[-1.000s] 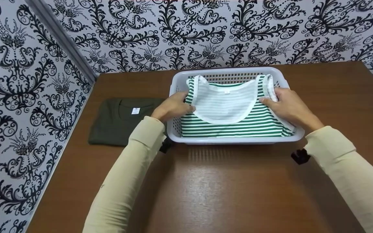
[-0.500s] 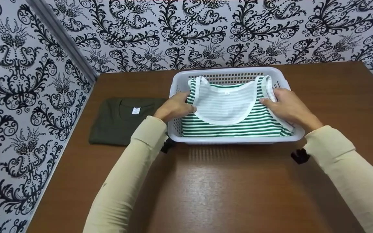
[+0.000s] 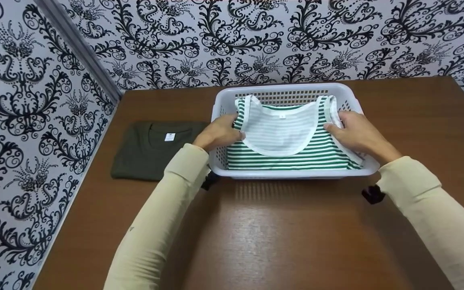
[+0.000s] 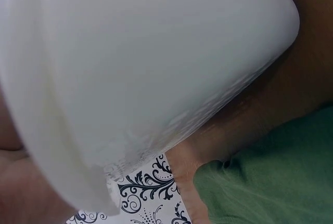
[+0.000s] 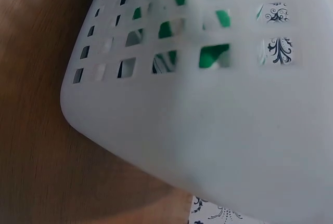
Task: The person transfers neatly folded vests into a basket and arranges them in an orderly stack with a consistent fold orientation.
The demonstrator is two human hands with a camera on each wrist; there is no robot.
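Note:
A green-and-white striped tank top (image 3: pixel 288 159), folded, lies inside a white plastic basket (image 3: pixel 292 173) with its white-edged neckline facing up. At the shirt's left side, my left hand (image 3: pixel 220 132) grips the edge near the shoulder strap, thumb on top. My right hand (image 3: pixel 359 131) pinches the opposite edge by the right strap, thumb on the stripes. The fingers under the cloth are hidden. In the left wrist view the basket's wall (image 4: pixel 156 52) covers most of the picture. Green cloth shows through the holes of the basket (image 5: pixel 156 115) in the right wrist view.
A folded dark olive T-shirt (image 3: pixel 139 153) lies on the brown table (image 3: pixel 272 237) left of the basket, partly behind my left arm. A patterned wall (image 3: pixel 248 44) rises behind the table, and another stands along its left side.
The tank top's straps have sunk slightly in the basket, both hands still holding its sides. The basket and the olive T-shirt stay where they were.

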